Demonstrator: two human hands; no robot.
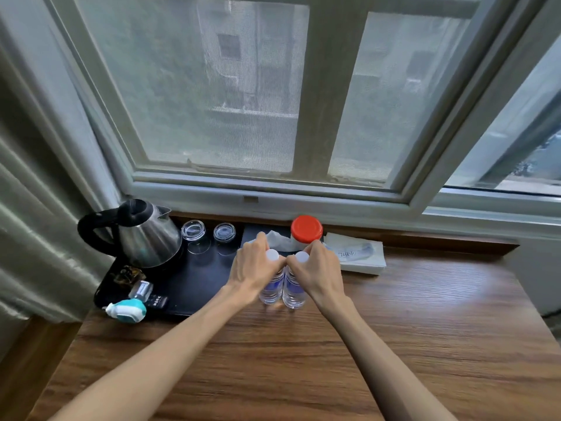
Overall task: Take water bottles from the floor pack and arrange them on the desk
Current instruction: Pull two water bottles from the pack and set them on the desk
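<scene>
With our left hand (253, 268) and right hand (315, 268) closed round the necks of two upright water bottles (280, 288) touching mid-bench (394, 329) near the back edge, we should settle both bases flat before letting go.

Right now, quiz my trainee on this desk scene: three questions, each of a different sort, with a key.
1. True or false: the left hand and right hand each grip a bottle near its cap.
2. What stands directly behind the two water bottles? A) the kettle B) the red-lidded jar C) the two glasses
3. Fill in: the kettle sits on a black ____.

Key: 1 true; 2 B; 3 tray.
</scene>
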